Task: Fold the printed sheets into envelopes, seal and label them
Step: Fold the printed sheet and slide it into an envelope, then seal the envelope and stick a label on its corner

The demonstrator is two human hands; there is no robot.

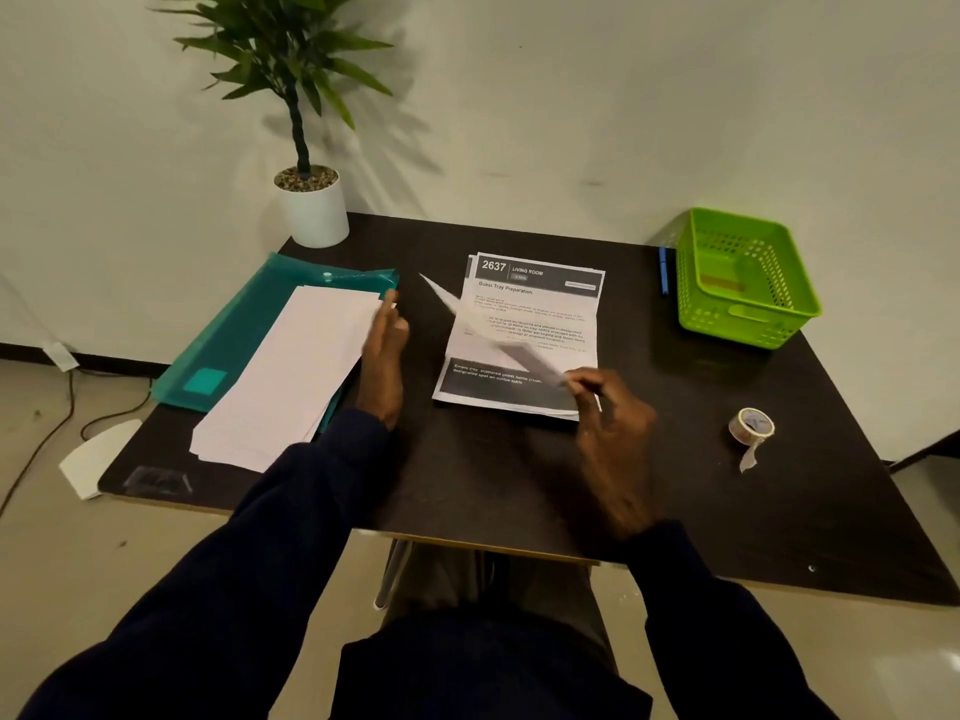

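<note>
Head view: right hand [610, 423] pinches a blurred, lifted sheet [498, 332] at its near corner, just above the stack of printed sheets [535, 304] mid-table. Left hand [384, 356] lies flat, fingers loosely together, holding nothing, its edge touching the white envelopes [291, 376] on a teal folder [234, 335]. Dark table [467, 485]; tape roll [750, 426], green basket [748, 278], potted plant [306, 148] around.

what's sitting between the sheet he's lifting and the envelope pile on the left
Only the left hand, resting at the right edge of the envelope pile. The bare dark table lies between; the lifted sheet, pinched by the right hand, has no other obstacle.
</note>
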